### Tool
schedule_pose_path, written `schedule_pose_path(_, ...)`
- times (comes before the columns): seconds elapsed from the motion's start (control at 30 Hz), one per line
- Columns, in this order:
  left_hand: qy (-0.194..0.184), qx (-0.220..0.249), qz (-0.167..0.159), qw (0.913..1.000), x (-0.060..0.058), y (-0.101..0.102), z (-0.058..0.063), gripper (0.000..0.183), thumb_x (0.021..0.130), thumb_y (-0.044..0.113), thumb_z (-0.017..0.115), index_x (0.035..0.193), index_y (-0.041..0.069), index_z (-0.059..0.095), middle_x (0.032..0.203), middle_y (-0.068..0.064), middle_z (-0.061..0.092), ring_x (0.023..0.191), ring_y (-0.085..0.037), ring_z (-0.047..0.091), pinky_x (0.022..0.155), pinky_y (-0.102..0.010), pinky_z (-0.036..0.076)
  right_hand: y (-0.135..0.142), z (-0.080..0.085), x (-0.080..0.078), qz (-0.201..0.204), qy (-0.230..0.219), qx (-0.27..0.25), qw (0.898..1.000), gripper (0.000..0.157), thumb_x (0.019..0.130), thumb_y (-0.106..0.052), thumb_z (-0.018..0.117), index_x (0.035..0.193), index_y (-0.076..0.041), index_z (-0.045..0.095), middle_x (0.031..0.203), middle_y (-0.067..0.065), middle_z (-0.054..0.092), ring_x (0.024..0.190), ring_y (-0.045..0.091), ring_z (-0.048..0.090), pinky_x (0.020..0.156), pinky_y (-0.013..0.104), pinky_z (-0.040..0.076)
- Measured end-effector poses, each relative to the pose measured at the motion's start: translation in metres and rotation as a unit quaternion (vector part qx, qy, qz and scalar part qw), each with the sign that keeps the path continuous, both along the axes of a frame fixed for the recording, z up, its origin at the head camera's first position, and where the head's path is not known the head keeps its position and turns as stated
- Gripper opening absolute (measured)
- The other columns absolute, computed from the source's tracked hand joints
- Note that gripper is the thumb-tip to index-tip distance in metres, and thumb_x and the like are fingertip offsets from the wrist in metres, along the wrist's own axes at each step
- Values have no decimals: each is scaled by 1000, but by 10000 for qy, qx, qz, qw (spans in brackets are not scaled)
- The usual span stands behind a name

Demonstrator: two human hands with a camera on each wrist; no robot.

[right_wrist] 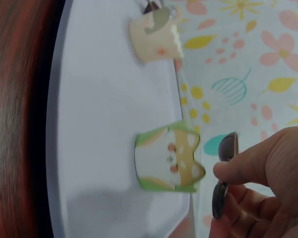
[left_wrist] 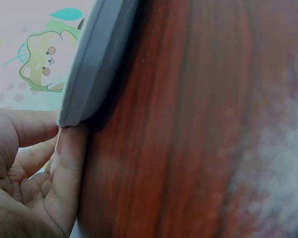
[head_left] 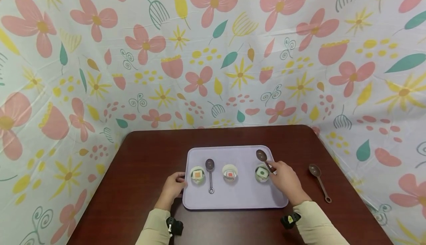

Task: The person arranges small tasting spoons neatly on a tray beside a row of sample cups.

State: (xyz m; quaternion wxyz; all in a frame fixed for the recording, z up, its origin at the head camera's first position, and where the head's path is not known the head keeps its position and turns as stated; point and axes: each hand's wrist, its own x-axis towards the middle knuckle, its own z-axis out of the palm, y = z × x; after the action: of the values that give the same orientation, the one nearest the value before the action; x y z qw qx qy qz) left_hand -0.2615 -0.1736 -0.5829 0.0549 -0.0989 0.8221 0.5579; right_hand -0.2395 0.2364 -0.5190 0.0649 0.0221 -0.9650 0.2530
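A pale lilac tray (head_left: 246, 195) lies on the table. My left hand (head_left: 172, 190) pinches its left rim, thumb above and fingers below in the left wrist view. On the tray stand three small decorated cups: a left cup (head_left: 198, 181) with an orange square showing, a middle cup (head_left: 230, 178) with a red mark, and a right cup (head_left: 262, 180) with a green mark. A brown measuring spoon (head_left: 261, 155) is held by its handle in my right hand (head_left: 288, 183), above and beside the right cup. Between the left and middle cups lies another measuring spoon (head_left: 210, 165).
A third measuring spoon (head_left: 314, 170) lies on the dark wooden table (head_left: 153, 145), right of the tray. Behind the table hangs a flower-patterned cloth (head_left: 199, 78), which also runs along both sides.
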Motion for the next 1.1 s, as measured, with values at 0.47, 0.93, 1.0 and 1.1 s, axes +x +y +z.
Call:
schedule_pose_path(0.47,14,-50,10,10000,-1,-3,-2,41,91,-2,68,132,-1,61,102,-15,62,82,-26,66,63,-44,61,-40,-3,-6,54,137,-194,9997,42,81,-2,73,123,2,70,87,10,66,72,21,56,61,36,48)
schedule_pose_path(0.93,-5,-18,-54,10000,-1,-2,-2,43,91,-2,68,133,-2,60,103,-15,61,81,-26,66,63,-44,61,-73,-11,-4,-49,540,332,9980,37,79,-2,73,115,6,71,84,14,65,80,33,64,73,50,53)
schedule_pose_path(1.0,8,-16,-52,10000,-1,-2,-2,43,91,-2,68,133,-3,60,103,-15,61,81,-26,66,63,-44,61,-77,-12,-4,-60,664,361,9971,36,78,-1,73,113,6,71,84,16,65,80,36,65,73,51,53)
schedule_pose_path(1.1,13,-29,-50,10000,-1,-2,-2,43,91,-1,68,133,-2,60,103,-15,61,81,-25,66,63,-44,61,-84,-13,-3,-93,713,439,9964,35,78,0,74,112,7,71,85,19,66,79,38,66,71,52,54)
